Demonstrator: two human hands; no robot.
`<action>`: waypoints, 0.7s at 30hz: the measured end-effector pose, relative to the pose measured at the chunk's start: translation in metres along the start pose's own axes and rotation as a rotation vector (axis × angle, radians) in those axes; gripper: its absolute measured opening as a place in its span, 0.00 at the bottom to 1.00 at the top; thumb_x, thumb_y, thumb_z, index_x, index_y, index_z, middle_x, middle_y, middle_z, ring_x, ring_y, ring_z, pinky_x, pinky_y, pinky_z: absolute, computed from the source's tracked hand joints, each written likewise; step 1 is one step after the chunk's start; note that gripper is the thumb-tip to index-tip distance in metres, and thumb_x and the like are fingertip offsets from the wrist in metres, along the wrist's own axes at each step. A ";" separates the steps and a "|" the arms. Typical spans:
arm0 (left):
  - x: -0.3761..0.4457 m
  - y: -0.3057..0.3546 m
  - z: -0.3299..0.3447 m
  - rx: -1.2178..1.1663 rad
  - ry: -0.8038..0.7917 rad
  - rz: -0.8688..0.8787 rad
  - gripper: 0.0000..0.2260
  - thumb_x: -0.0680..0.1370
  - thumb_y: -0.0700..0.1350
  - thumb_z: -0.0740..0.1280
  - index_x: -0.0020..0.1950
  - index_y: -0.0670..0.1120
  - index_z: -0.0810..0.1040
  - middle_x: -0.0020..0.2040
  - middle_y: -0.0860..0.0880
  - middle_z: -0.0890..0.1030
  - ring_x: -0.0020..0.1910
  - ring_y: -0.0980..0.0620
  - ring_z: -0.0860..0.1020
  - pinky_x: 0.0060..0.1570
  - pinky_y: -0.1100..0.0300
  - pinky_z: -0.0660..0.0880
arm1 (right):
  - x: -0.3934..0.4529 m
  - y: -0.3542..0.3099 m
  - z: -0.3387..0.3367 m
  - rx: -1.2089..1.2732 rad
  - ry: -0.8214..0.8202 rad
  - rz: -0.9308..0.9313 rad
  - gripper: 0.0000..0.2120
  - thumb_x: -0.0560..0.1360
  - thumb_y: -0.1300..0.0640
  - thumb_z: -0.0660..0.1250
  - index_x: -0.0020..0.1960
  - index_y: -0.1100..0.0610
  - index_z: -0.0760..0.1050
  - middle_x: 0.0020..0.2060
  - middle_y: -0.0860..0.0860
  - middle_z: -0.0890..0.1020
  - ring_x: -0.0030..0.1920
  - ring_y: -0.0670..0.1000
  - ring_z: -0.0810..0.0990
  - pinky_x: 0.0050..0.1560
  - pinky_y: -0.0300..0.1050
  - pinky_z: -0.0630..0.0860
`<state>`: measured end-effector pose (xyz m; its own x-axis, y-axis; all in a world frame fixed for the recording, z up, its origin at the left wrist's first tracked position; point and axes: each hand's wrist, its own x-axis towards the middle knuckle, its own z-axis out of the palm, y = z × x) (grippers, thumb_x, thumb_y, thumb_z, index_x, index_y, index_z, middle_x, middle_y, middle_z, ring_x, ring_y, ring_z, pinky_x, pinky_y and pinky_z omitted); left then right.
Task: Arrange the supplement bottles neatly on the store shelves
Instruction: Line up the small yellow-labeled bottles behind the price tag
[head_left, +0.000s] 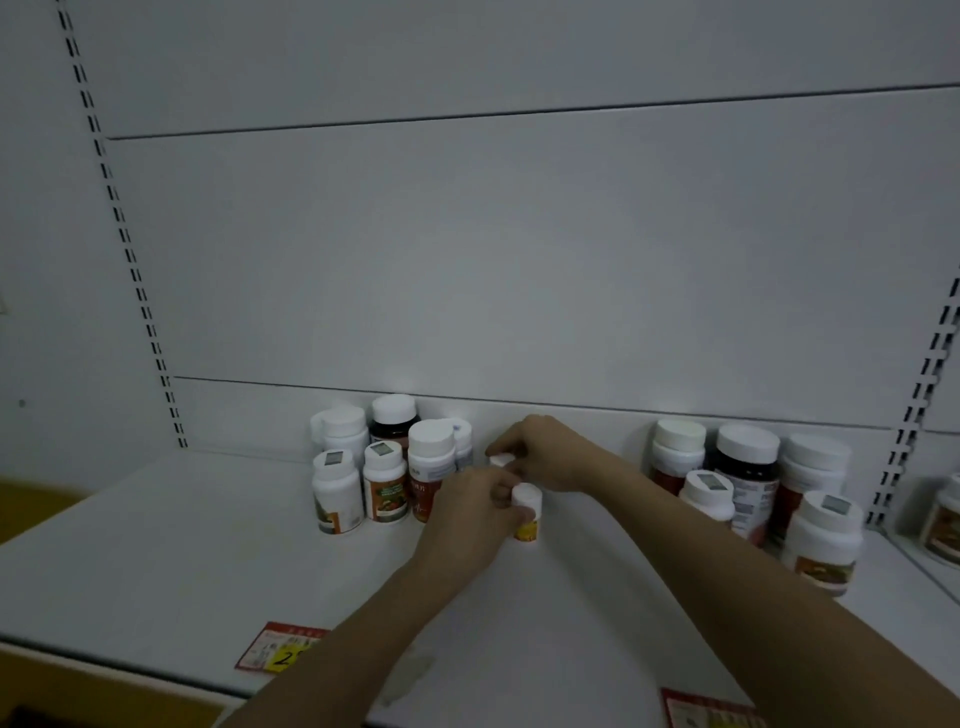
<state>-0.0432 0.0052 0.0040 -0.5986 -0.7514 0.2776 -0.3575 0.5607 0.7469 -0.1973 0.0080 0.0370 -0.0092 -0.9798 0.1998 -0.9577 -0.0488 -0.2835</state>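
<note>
At the near edge of the white shelf (156, 561) two red price tags are fixed: one on the left with a yellow patch (278, 647), one at the lower right (711, 709). Both bare forearms reach from the bottom of the view toward the middle of the shelf.

The left hand (467, 514) is the nearer one. Its grip is clamped on a small bottle with a white cap and a yellow label (527, 512); the fingers curl round its left side and the bottle stands upright on the shelf, showing at the right of the hand. Just behind it, the right hand (545, 452) holds a second small white-capped bottle (501, 460). Only the cap shows under the curled fingertips, so this grip is closed on the top of the bottle, and the body is hidden. The two hands are almost touching.

To the left of the hands stands a group of supplement bottles (384, 467) in two rows, close together, with white caps. To the right, well apart from the hands, stands another group (753, 478), some with dark bodies. At the far right edge one more jar (943, 525) is partly visible on the next shelf. Behind all is the grey back panel (519, 249).
</note>
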 end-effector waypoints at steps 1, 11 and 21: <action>-0.002 0.002 -0.007 -0.044 -0.012 -0.006 0.12 0.73 0.40 0.73 0.56 0.44 0.82 0.50 0.47 0.85 0.49 0.52 0.82 0.53 0.51 0.79 | -0.005 -0.002 -0.002 0.014 0.031 0.010 0.16 0.75 0.62 0.67 0.62 0.58 0.80 0.59 0.53 0.82 0.58 0.53 0.79 0.59 0.43 0.73; -0.015 0.030 -0.129 -0.476 -0.152 0.107 0.12 0.71 0.37 0.75 0.53 0.45 0.82 0.46 0.50 0.87 0.47 0.54 0.85 0.45 0.63 0.81 | -0.085 -0.068 -0.082 0.746 0.328 0.166 0.14 0.78 0.65 0.65 0.62 0.56 0.80 0.58 0.45 0.82 0.56 0.45 0.82 0.52 0.39 0.80; -0.034 0.007 -0.156 -0.877 -0.481 0.071 0.15 0.70 0.41 0.71 0.57 0.44 0.80 0.50 0.46 0.86 0.47 0.48 0.85 0.43 0.56 0.82 | -0.128 -0.157 -0.065 0.897 0.410 0.359 0.12 0.74 0.64 0.68 0.57 0.58 0.81 0.49 0.54 0.86 0.48 0.51 0.86 0.44 0.37 0.81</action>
<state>0.0870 -0.0198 0.0941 -0.8937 -0.3966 0.2098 0.2292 -0.0017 0.9734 -0.0640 0.1532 0.1167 -0.5078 -0.8324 0.2218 -0.3171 -0.0588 -0.9466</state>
